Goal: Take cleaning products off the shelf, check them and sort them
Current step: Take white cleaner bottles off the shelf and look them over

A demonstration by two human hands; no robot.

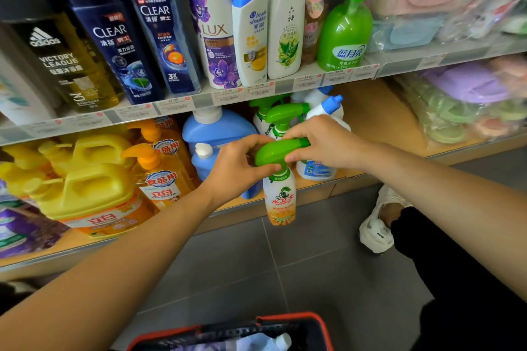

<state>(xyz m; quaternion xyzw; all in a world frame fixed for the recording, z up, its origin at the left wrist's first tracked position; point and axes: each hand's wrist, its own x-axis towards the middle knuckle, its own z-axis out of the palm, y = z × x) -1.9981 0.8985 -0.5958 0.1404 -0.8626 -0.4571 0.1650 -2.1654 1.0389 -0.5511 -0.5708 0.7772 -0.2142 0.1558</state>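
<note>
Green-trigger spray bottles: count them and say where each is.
3. One spray bottle hangs before the lower shelf, gripped by the left hand and right hand. Two stand on that shelf: a nearer bottle and a farther bottle. More may be hidden.

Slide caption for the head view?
Left hand and right hand grip the green trigger head of a spray bottle in front of the lower shelf, red basket below.

The lower shelf (379, 111) lies bare right of centre, between the blue-capped white bottles (322, 114) and the bagged plastic goods (456, 111) at far right, while yellow jugs (94, 188) and a blue jug (216, 131) crowd its left and the upper shelf edge (256, 91) hangs low overhead.
</note>
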